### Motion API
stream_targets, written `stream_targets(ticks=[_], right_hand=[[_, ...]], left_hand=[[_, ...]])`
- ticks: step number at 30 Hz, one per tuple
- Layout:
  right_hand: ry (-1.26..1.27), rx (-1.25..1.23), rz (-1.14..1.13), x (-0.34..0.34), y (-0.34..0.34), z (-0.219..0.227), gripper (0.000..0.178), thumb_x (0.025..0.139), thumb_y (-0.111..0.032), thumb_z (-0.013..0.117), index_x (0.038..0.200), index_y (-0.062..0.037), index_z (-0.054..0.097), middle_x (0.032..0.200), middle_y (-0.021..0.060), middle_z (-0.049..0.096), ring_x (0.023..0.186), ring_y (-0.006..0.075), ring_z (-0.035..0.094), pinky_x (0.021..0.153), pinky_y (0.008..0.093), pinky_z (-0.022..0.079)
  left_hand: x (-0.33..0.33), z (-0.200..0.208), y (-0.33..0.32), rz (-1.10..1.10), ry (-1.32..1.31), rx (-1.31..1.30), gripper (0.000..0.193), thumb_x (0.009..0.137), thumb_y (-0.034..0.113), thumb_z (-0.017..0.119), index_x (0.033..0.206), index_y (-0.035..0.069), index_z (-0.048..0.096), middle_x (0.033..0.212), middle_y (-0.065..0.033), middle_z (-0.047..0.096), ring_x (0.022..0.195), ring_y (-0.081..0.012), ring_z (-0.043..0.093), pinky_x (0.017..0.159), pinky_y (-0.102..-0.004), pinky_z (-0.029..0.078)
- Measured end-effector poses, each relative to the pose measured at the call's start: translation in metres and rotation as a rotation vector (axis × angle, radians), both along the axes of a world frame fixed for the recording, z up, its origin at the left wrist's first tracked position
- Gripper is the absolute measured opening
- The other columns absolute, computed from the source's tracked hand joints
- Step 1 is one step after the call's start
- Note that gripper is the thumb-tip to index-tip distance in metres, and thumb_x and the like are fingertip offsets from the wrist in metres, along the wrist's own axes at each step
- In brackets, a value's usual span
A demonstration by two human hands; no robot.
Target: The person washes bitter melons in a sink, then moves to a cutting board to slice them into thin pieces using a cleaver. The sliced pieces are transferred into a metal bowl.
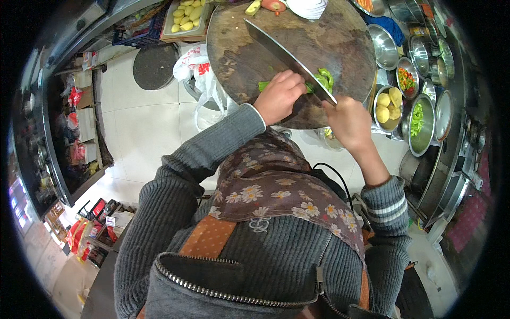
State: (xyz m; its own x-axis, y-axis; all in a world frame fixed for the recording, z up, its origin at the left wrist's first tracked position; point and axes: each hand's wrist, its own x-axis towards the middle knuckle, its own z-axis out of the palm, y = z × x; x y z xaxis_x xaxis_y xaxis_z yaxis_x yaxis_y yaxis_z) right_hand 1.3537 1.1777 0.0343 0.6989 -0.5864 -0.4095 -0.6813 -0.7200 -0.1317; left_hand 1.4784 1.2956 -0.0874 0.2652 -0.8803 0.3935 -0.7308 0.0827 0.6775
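A round wooden chopping board [234,53] lies in front of me. My left hand [281,97] is closed over a green pepper [263,86], pressing it to the board near its front edge. Only bits of the pepper show past the fingers. My right hand [349,121] grips the handle of a large kitchen knife [287,57], whose blade slants away to the far left. The blade is right beside my left fingers. Cut green pepper pieces [325,78] lie on the blade's right side. The knife handle is mostly hidden in my fist.
At the board's far edge are a white dish [308,7] and a reddish vegetable piece [274,5]. To the right stand metal bowls with peeled potatoes [389,106], green slices [417,119] and diced peppers [407,81]. A tray of potatoes [187,15] and a plastic bag [204,80] are left.
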Motion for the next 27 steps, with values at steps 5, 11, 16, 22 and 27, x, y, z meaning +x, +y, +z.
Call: stream_targets(ticks=[5,11,16,22,27], right_hand=[[-0.004,0.01,0.032,-0.006,0.001,0.015,0.025,0.085,-0.027,0.061,0.077,-0.0043,0.066,0.074,0.0187,0.065,0.073,0.0381,0.064,0.066,0.0472,0.051],[-0.11,0.011,0.095,0.008,0.002,0.005,0.025,0.084,-0.026,0.063,0.078,-0.0018,0.066,0.073,0.0196,0.065,0.072,0.0376,0.064,0.064,0.0454,0.051],[-0.072,0.02,0.125,0.009,-0.001,-0.003,0.024,0.085,-0.027,0.063,0.078,-0.0034,0.066,0.072,0.0195,0.065,0.072,0.0373,0.064,0.065,0.0459,0.051],[-0.102,0.034,0.194,0.006,-0.004,0.01,0.026,0.084,-0.026,0.063,0.075,-0.0017,0.065,0.07,0.0209,0.063,0.067,0.0389,0.063,0.06,0.0458,0.051],[-0.174,0.01,0.276,0.017,-0.009,-0.008,0.023,0.084,-0.025,0.064,0.077,-0.0031,0.066,0.069,0.0207,0.063,0.068,0.0381,0.064,0.06,0.0452,0.051]], left_hand=[[0.002,0.0,0.004,-0.035,0.01,0.023,0.027,0.065,-0.009,0.055,0.089,0.001,0.061,0.101,-0.0117,0.057,0.099,-0.0326,0.052,0.089,-0.0412,0.042],[0.003,0.0,0.009,0.006,0.014,0.017,0.027,0.065,-0.008,0.055,0.089,0.001,0.06,0.101,-0.0113,0.057,0.098,-0.0327,0.052,0.088,-0.0417,0.042],[-0.004,-0.005,0.012,0.077,0.066,-0.021,0.025,0.065,-0.008,0.055,0.088,0.002,0.059,0.1,-0.0114,0.056,0.097,-0.0332,0.051,0.087,-0.0418,0.042],[-0.003,-0.004,0.015,0.079,0.074,-0.016,0.022,0.067,-0.008,0.054,0.087,0.002,0.057,0.099,-0.0125,0.055,0.097,-0.0336,0.051,0.086,-0.0404,0.043],[0.001,-0.003,0.016,0.067,0.127,-0.007,0.023,0.067,-0.008,0.053,0.088,0.002,0.056,0.098,-0.013,0.053,0.098,-0.0341,0.05,0.086,-0.0404,0.042]])
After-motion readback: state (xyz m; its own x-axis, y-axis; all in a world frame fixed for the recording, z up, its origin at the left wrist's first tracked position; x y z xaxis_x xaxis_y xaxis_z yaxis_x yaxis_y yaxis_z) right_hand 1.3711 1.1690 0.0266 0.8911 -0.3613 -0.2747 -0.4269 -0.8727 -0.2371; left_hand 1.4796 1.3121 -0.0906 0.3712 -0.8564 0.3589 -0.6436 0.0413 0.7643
